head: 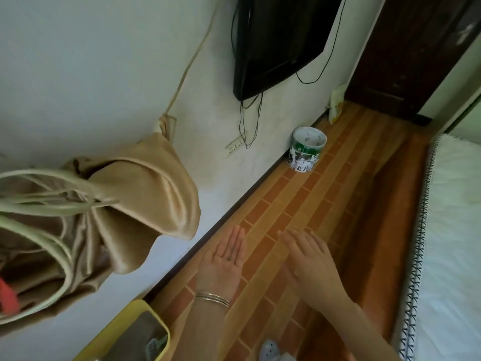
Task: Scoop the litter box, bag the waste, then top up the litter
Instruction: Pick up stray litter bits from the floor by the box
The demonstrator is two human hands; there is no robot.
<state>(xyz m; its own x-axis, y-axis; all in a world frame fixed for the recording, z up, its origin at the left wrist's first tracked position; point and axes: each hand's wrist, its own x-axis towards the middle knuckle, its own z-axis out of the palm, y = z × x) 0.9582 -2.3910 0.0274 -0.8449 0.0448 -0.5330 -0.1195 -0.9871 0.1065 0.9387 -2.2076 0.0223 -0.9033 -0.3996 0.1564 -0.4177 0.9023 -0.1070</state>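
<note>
The yellow litter box (135, 312) sits on the floor at the bottom left, against the wall, with grey-brown litter inside and a grey scoop (153, 343) lying in its near corner. My left hand (225, 259) hovers over the tiled floor palm up, fingers straight, holding nothing; bangles circle its wrist. To its right my right hand (305, 259) is held flat with the back up, also empty. A green and white bucket (307, 149) stands by the wall further along the floor.
A beige cloth bag (125, 204) with pale straps hangs on the wall at left. A black TV (276, 40) with dangling cables is mounted above. A white-covered bed (453, 230) borders the floor on the right. A dark door (406, 53) lies ahead.
</note>
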